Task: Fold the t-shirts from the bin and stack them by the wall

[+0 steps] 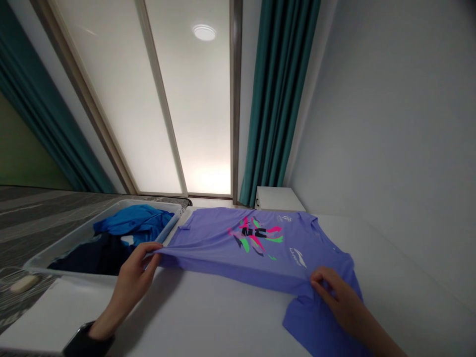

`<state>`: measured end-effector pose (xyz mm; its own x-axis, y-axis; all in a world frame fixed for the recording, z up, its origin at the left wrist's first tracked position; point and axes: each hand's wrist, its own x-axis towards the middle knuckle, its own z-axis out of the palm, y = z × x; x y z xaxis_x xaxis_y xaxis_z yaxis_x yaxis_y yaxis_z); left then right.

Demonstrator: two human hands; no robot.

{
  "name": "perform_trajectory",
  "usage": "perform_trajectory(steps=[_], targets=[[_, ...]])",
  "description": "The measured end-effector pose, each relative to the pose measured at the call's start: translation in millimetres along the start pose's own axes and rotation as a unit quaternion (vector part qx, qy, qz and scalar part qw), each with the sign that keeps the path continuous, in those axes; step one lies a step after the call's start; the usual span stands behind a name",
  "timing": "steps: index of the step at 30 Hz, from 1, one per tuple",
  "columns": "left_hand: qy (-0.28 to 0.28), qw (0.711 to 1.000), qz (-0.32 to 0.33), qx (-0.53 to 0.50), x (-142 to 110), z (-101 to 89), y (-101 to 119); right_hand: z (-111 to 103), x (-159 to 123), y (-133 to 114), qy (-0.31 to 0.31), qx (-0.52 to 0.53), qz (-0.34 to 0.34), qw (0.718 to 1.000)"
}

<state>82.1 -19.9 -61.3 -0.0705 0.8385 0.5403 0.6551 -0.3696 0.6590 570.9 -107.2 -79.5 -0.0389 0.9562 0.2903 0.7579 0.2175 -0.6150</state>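
A purple T-shirt (238,248) with a pink, green and black print lies spread on a white table (208,317). My left hand (134,277) pinches the shirt's near edge at its left end, beside the bin. My right hand (334,292) pinches the same edge further right, close to a sleeve. Between the two hands the edge is lifted slightly and pulled taut.
A grey plastic bin (70,243) on the left holds blue and dark clothes. A small white box (277,198) stands at the table's far end below a teal curtain (278,99). A white wall (390,139) runs along the right. A pale oval object (23,283) lies at far left.
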Motion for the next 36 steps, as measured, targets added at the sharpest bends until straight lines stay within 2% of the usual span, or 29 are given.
perform_trajectory(steps=[5, 9, 14, 19, 23, 26, 29, 30, 31, 33, 34, 36], targets=[[-0.002, 0.999, -0.048, 0.016, 28.3, 6.4, 8.9, -19.6, 24.3, -9.5, -0.047, 0.069, 0.057, 0.995], [0.003, 0.998, -0.065, 0.022, 46.0, 7.2, 11.8, -26.7, 27.3, -12.0, -0.108, 0.129, 0.075, 0.983], [0.036, 0.997, -0.058, 0.032, 50.3, 5.4, 15.5, -20.4, 14.3, -19.1, -0.175, 0.030, 0.043, 0.983], [0.041, 0.999, -0.022, 0.025, 29.3, -5.4, 12.8, -9.1, -2.8, -34.5, -0.160, -0.117, 0.007, 0.980], [0.012, 0.999, -0.020, 0.042, 15.9, -14.0, 0.1, -16.7, -7.6, -26.7, -0.141, -0.137, -0.014, 0.980], [-0.040, 0.997, -0.038, 0.045, 27.1, -6.4, -6.4, -25.0, 8.1, -13.6, -0.113, -0.110, -0.038, 0.987], [-0.095, 0.994, -0.041, 0.039, 56.2, 10.4, 6.5, -29.7, 38.8, -10.9, -0.056, -0.085, -0.048, 0.994], [-0.070, 0.996, -0.037, 0.038, 66.6, 15.1, 15.9, -31.4, 48.9, -14.2, -0.013, -0.082, -0.041, 0.996], [-0.014, 0.999, -0.029, 0.035, 75.5, 18.4, 27.0, -33.5, 57.3, -19.2, 0.050, -0.079, -0.021, 0.995], [0.133, 0.991, 0.008, 0.003, 84.9, 19.3, 48.9, -38.5, 66.1, -31.9, 0.179, -0.055, 0.033, 0.982], [0.183, 0.982, 0.036, -0.016, 84.0, 17.1, 57.0, -40.6, 66.0, -37.7, 0.230, -0.044, 0.041, 0.971], [0.217, 0.970, 0.098, -0.049, 70.9, 9.2, 61.8, -41.0, 57.6, -43.0, 0.277, -0.043, 0.020, 0.960]])
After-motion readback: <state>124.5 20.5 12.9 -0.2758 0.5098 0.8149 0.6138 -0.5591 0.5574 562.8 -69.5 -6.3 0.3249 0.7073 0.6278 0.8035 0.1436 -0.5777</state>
